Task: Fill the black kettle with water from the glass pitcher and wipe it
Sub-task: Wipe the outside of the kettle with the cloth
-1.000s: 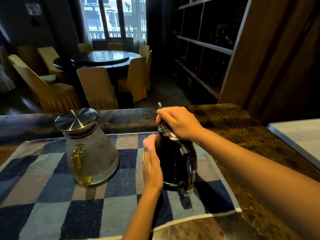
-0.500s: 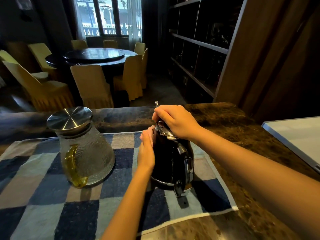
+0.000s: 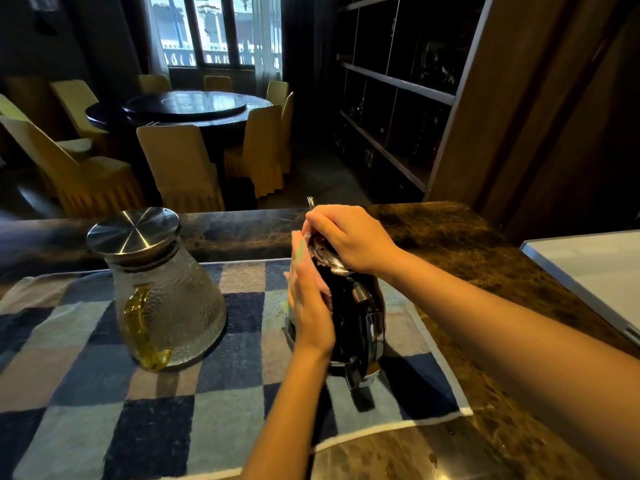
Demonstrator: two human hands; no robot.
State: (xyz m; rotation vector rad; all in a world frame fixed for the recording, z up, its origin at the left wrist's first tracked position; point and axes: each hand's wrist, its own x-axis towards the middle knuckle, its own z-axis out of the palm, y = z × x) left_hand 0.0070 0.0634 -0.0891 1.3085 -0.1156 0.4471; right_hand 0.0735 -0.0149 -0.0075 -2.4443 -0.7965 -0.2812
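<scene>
Well, the black kettle (image 3: 356,317) stands upright on the checked towel (image 3: 86,393), to the right of the glass pitcher (image 3: 173,306), which sits apart from it with its steel lid (image 3: 133,230) on; I have the right hand (image 3: 349,237) curled down over the kettle's top, fingers clamped round the kettle lid (image 3: 325,259), and the left hand (image 3: 311,313) flat against the kettle's left flank, fingers straight and together, pressing a pale cloth (image 3: 298,251) to the wall; I judge this the wiping step, though I cannot see whether water is inside; the risk is my sideways push sliding or tipping the kettle on the soft towel if the top grip slackens; a hard squeeze above might also pop the lid and spill.
</scene>
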